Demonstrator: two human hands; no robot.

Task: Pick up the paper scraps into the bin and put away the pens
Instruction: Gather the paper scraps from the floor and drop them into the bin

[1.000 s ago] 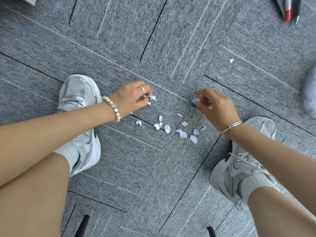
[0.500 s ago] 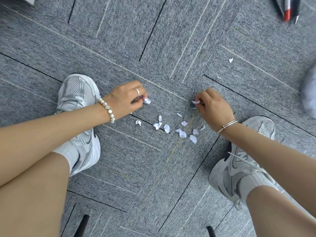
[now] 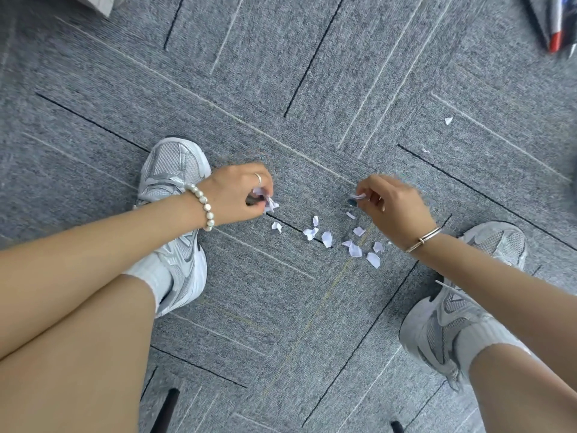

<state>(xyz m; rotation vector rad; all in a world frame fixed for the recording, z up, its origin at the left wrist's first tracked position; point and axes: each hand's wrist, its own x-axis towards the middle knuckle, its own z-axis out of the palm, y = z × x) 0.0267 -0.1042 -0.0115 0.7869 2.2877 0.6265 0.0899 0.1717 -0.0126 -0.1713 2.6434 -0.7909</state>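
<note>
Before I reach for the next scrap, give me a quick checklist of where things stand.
1. Left hand grips scraps: ok.
2. Right hand pinches a scrap: ok.
3. Loose scraps between the shoes, clear of both hands: ok.
4. Stray scrap farther out, not yet gathered: not ok.
5. Pens on the carpet, not put away: not ok.
6. Bin in view: cannot tell.
</note>
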